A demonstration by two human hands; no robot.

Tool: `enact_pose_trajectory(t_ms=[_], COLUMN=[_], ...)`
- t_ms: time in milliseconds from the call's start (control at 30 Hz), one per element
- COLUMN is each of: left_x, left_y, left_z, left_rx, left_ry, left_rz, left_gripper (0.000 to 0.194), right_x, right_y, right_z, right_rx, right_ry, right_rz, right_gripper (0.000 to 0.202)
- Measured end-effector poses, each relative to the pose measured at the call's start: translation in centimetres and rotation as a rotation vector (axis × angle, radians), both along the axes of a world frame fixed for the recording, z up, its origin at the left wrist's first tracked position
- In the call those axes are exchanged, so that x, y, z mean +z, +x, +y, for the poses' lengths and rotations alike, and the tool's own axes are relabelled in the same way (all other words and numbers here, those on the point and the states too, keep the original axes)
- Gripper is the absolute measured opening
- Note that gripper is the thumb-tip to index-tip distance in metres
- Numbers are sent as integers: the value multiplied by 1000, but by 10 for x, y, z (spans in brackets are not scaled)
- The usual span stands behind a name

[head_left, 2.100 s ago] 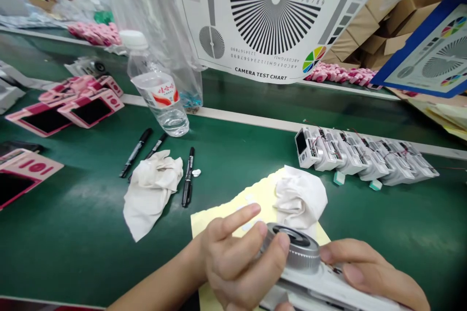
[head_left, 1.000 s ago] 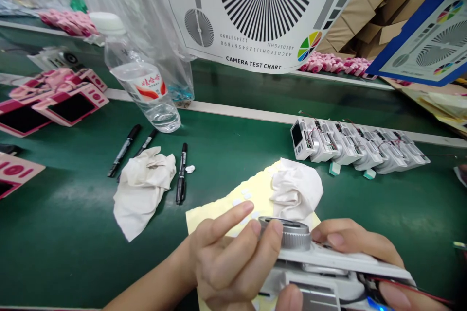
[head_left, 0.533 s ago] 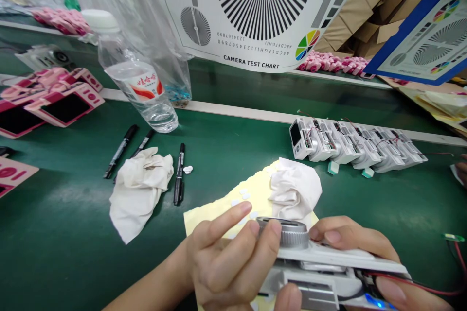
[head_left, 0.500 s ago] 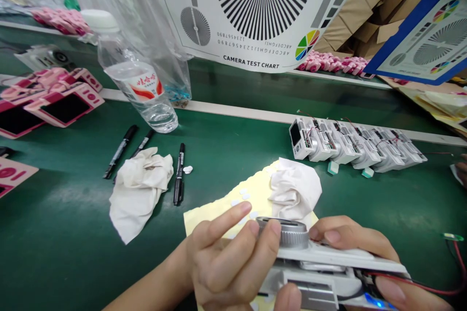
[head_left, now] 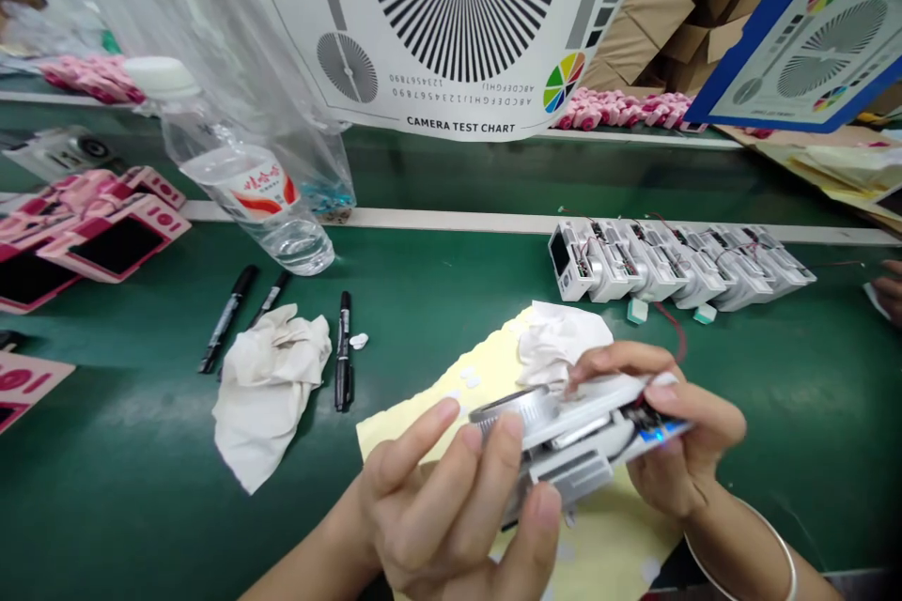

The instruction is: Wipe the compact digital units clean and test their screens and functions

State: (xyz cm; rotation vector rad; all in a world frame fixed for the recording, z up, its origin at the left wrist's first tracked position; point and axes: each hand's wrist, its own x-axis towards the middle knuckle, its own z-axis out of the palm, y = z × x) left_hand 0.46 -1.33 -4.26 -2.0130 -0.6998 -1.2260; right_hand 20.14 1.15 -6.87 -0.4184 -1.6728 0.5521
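Note:
Between my two hands is a white camera [head_left: 574, 474], tilted with its right end raised. Its ridged silver lens ring [head_left: 525, 408] faces up. My left hand [head_left: 451, 498] grips the lens side, fingers on the ring and thumb below. My right hand [head_left: 669, 423] pinches the other end, where wiring and a blue glowing light [head_left: 659, 435] show inside the open casing. Under the hands lies a yellow sheet [head_left: 423, 418] with small white stickers, and a crumpled white cloth [head_left: 553, 338] rests on it.
A row of open white cameras [head_left: 676, 263] stands at the back right. To the left are a cloth [head_left: 272, 394], markers [head_left: 343, 352], a leaning water bottle [head_left: 246, 178] and pink cameras [head_left: 116, 235]. A test chart [head_left: 461, 38] hangs ahead. Another person's hand [head_left: 889, 291] shows at the right edge.
The camera has risen and tilted, its right end now higher. My right hand has moved up and left with it, bringing the wrist into view. The head view has shifted slightly.

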Motion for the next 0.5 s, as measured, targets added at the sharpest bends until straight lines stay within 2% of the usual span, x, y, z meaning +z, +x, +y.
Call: enact_pose_trajectory(t_ms=[167,367,433,500], left_x=[5,2,-2,-11], left_y=[2,10,14,16], left_z=[-6,-12,-18,-28], left_rx=[-23,-19,-24,1], left_ry=[-38,-92,-107,-197], left_rz=[126,46,70,-7], left_gripper=[18,14,15,24], right_x=[1,0,1,3], right_y=[-4,-5,-4,-2], right_z=[7,3,3,1], right_rx=[159,140,138,140], right_ry=[-151,-150,-138,-118], right_rz=[54,49,35,23], right_gripper=[31,34,37,39])
